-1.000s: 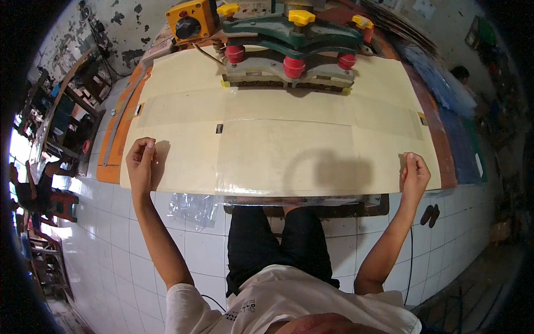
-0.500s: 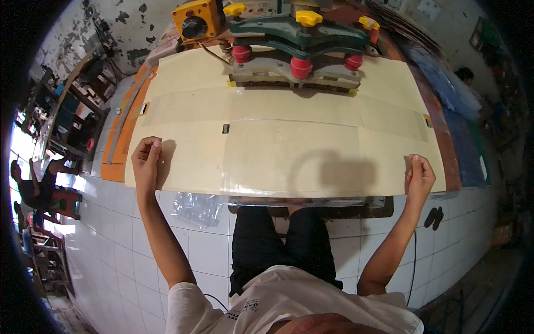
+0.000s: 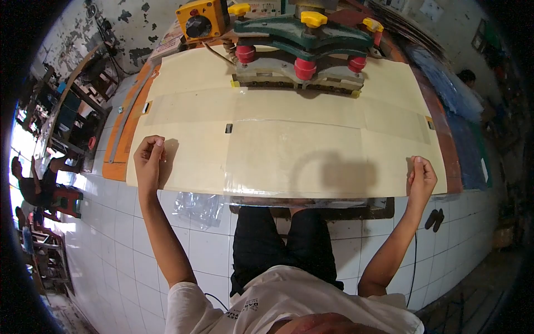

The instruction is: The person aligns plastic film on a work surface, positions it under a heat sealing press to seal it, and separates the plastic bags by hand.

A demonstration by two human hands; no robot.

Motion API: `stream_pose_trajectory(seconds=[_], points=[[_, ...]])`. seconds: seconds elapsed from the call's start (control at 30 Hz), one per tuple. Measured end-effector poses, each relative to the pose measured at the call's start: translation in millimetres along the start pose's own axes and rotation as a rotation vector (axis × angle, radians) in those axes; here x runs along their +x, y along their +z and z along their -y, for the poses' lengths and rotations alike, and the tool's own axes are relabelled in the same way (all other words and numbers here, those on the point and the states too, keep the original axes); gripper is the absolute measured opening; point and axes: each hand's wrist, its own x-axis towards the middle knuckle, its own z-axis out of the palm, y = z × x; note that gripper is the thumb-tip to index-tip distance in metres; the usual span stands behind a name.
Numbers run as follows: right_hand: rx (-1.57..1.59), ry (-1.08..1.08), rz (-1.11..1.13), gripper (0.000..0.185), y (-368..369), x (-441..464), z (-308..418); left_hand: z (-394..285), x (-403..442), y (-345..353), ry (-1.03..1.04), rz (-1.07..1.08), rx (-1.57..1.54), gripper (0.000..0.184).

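My left hand (image 3: 148, 161) is closed in a pinch above the left front part of a cream board-covered worktop (image 3: 295, 145). My right hand (image 3: 421, 177) has its fingers curled together over the right front part. Whatever they grip, if anything, is too thin or hidden to make out. Clear plastic film (image 3: 239, 185) glints along the worktop's front edge between the hands. At the far side stands a green press head (image 3: 303, 42) with yellow knobs and red mounts, its bar low over the board.
A yellow control box (image 3: 201, 21) stands left of the press. Blue-tinted plastic sheets (image 3: 453, 89) lie along the right side. Crumpled clear plastic (image 3: 197, 210) hangs below the front edge. Another person (image 3: 36, 181) sits far left; dark slippers (image 3: 434, 219) lie on the tiled floor.
The whole view has shifted slightly, with the worktop and press a little further right. Both hands keep nearly the same pose and place over the board.
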Motion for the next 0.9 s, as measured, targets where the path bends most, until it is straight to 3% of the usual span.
stream_pose_trajectory(seconds=[0.9], points=[[0.024, 0.027, -0.004, 0.019, -0.8, 1.8, -3.2, -0.7, -0.3, -0.2, 0.004, -0.020, -0.023, 0.017]])
